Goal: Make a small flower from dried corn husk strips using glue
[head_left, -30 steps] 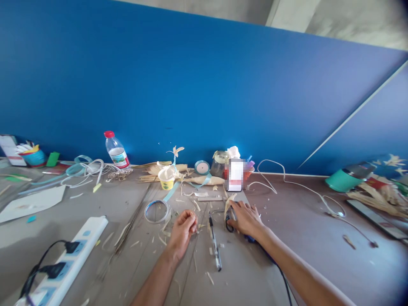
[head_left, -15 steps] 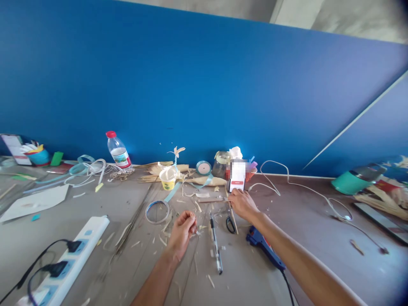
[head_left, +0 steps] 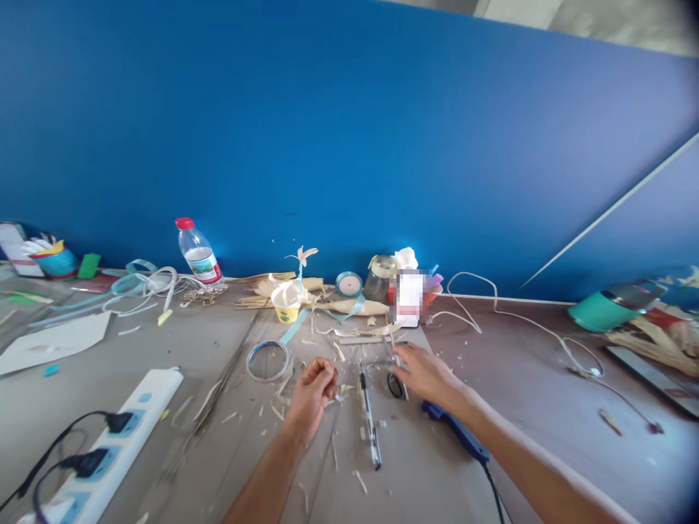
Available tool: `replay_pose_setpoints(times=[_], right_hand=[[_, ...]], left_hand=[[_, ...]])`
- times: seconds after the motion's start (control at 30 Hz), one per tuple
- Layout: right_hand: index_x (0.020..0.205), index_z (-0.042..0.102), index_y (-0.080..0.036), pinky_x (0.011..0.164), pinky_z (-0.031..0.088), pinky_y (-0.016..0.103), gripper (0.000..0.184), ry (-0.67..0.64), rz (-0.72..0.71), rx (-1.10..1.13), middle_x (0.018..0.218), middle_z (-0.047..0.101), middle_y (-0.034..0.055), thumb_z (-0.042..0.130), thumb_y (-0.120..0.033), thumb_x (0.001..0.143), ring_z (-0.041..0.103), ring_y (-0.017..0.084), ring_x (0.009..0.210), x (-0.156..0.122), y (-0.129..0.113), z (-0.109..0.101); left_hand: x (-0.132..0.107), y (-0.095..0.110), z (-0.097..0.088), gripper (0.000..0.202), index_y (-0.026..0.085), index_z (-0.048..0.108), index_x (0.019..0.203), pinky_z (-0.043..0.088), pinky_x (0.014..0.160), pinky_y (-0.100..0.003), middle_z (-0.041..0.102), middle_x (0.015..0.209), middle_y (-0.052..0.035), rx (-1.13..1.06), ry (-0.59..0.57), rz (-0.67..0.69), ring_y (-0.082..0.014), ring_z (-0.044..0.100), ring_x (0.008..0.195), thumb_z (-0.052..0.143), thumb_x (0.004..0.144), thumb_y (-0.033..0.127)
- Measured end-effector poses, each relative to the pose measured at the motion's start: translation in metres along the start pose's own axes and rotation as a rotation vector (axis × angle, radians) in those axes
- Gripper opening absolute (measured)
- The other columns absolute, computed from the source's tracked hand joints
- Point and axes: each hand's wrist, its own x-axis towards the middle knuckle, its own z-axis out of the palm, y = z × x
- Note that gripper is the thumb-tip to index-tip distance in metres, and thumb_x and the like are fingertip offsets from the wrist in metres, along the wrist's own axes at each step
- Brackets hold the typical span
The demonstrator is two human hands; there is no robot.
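Note:
My left hand [head_left: 315, 389] is above the middle of the table with its thumb and fingers pressed together; whatever they pinch, if anything, is hidden or too small to name. My right hand [head_left: 429, 375] reaches from the right, fingers stretched forward and apart. Just beneath its fingertips lie the black-handled scissors [head_left: 394, 386], partly covered by the hand. Between my hands rests a pen [head_left: 370, 418]. A blue glue gun [head_left: 456, 431] lies below my right forearm, which hides part of it. Left of my left hand is a roll of tape [head_left: 267, 362].
A yellow-and-white paper cup [head_left: 287, 302] with a dried-husk flower [head_left: 303, 256] stands ahead. A phone [head_left: 408, 300] leans by a glass jar [head_left: 381, 278]. Scraps litter the table. Power strip [head_left: 125, 437] and bottle [head_left: 199, 251] are at left; a white cable [head_left: 518, 320] runs right.
My right hand has drawn back from just below the phone toward the scissors, and its fingers have stretched out. The left hand stays closed in nearly the same place.

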Motion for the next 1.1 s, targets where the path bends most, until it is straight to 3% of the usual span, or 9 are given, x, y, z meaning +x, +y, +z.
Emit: replay_pose_setpoints(times=[0.13,0.3,0.53,0.77,0.93,1.1], right_hand=[[0.110,0.055,-0.019,0.074,0.038,0.035,0.039,-0.052,0.093,-0.072,0.107,0.054,0.0132,0.052,-0.036,0.075,0.055,0.029,0.097,-0.017,-0.010,0.009],[0.114,0.050,-0.017,0.068,0.039,0.033,0.041,-0.152,0.166,-0.018,0.103,0.059,0.0143,0.050,-0.031,0.076,0.061,0.027,0.087,-0.011,-0.010,0.017],[0.126,0.037,-0.016,0.066,0.037,0.030,0.048,-0.148,0.159,0.002,0.095,0.065,0.0133,0.045,-0.020,0.079,0.062,0.026,0.087,-0.012,-0.010,0.026],[0.122,0.042,-0.018,0.070,0.037,0.031,0.044,-0.132,0.154,0.023,0.107,0.057,0.0135,0.045,-0.026,0.079,0.059,0.026,0.092,-0.015,-0.008,0.027],[0.135,0.026,-0.022,0.080,0.034,0.035,0.073,-0.086,0.135,0.019,0.130,0.037,0.0149,0.057,-0.034,0.070,0.054,0.028,0.101,-0.011,-0.001,0.021],[0.133,0.031,-0.023,0.080,0.035,0.037,0.073,-0.149,0.107,-0.032,0.117,0.050,0.0128,0.057,-0.043,0.068,0.055,0.029,0.098,-0.004,0.008,0.016]], left_hand=[[0.000,-0.003,-0.001,0.021,0.016,0.051,0.066,0.031,0.050,-0.019,0.049,0.060,0.0047,0.020,-0.007,-0.003,-0.0034,0.036,0.046,0.067,0.067,0.029],[0.001,-0.005,-0.004,0.021,0.016,0.050,0.068,0.031,0.050,-0.019,0.048,0.060,0.0049,0.051,0.007,0.008,-0.0036,0.035,0.046,0.066,0.068,0.029],[0.001,-0.007,-0.005,0.022,0.016,0.049,0.068,0.033,0.051,-0.019,0.049,0.061,0.0051,0.059,-0.010,-0.004,-0.0033,0.035,0.046,0.066,0.068,0.031],[0.002,-0.007,-0.003,0.022,0.016,0.049,0.067,0.031,0.050,-0.018,0.048,0.060,0.0056,0.066,-0.021,-0.007,-0.0030,0.034,0.046,0.065,0.069,0.031],[0.002,-0.008,-0.004,0.023,0.016,0.050,0.067,0.032,0.050,-0.018,0.049,0.060,0.0057,0.054,-0.004,-0.023,-0.0030,0.035,0.045,0.067,0.067,0.031],[0.002,-0.007,-0.004,0.023,0.016,0.050,0.066,0.031,0.050,-0.018,0.049,0.060,0.0056,0.060,0.005,-0.012,-0.0029,0.035,0.045,0.067,0.066,0.031]])
